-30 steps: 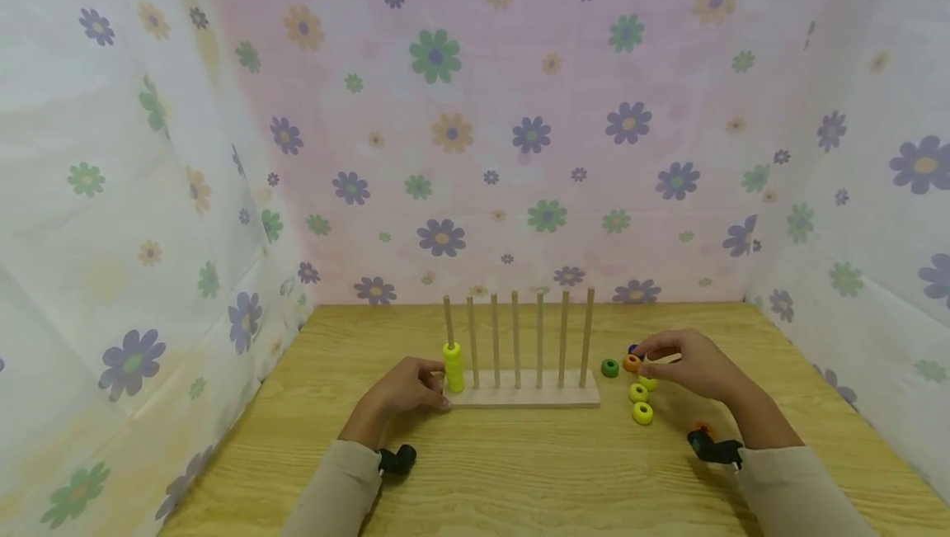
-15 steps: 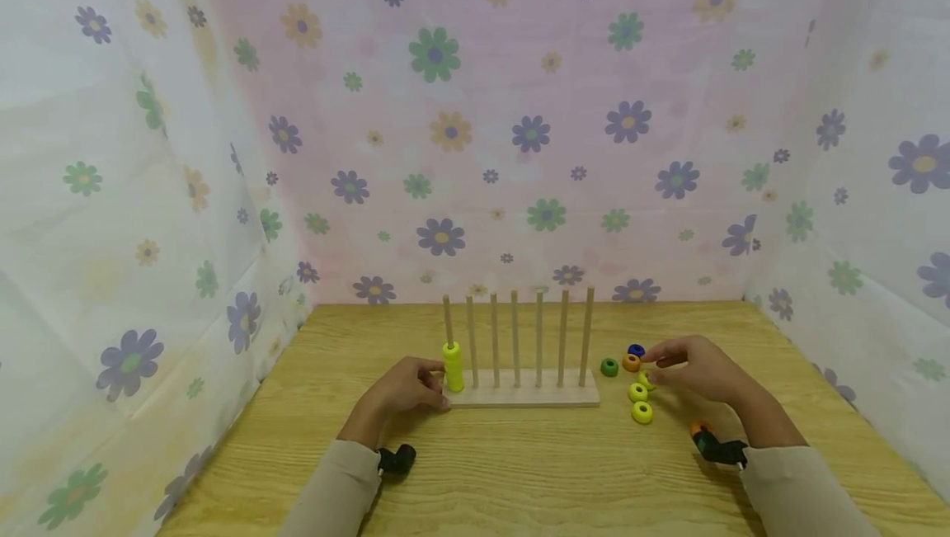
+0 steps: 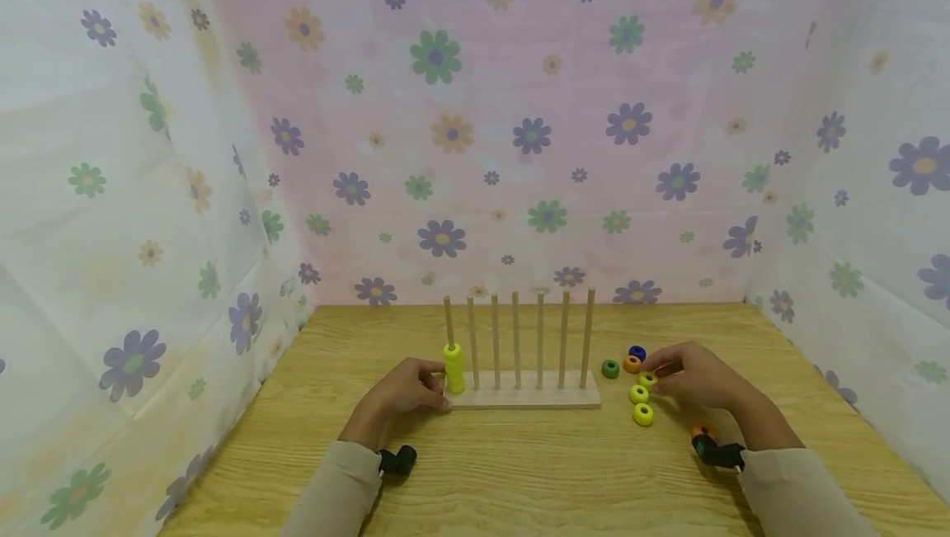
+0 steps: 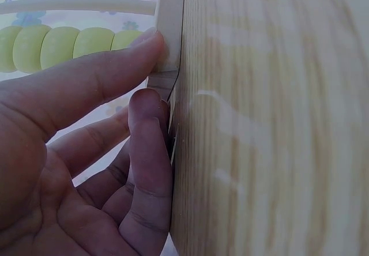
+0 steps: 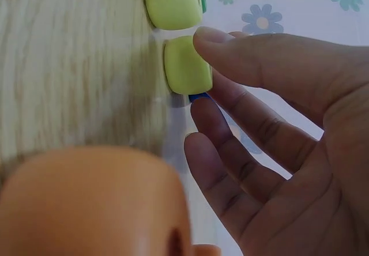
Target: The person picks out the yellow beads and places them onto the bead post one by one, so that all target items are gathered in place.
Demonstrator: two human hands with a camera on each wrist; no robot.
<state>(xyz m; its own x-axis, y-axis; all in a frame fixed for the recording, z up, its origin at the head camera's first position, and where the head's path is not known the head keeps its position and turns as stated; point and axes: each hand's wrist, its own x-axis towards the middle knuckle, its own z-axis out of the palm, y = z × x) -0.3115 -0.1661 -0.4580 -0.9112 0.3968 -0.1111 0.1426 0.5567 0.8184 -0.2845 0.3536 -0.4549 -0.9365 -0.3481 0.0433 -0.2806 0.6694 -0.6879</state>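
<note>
My left hand grips the left end of a wooden peg rack, thumb on top of its base and fingers at its end in the left wrist view. Several yellow beads are stacked on its leftmost peg; the other pegs are bare. At the right, my right hand has thumb and index finger around a yellow bead, which sits on the table with its hole upward. Two more yellow beads lie in a line nearer me. A blue bead and an orange bead lie just beyond.
A green bead lies between the rack and the other loose beads. Another orange bead is beside the right wrist camera. The wooden table meets flower-patterned cloth at the back and sides.
The yellow bead at my right fingertips stood tilted half a second ago and now lies flat. My right hand has lowered slightly toward me. The left hand stays on the rack.
</note>
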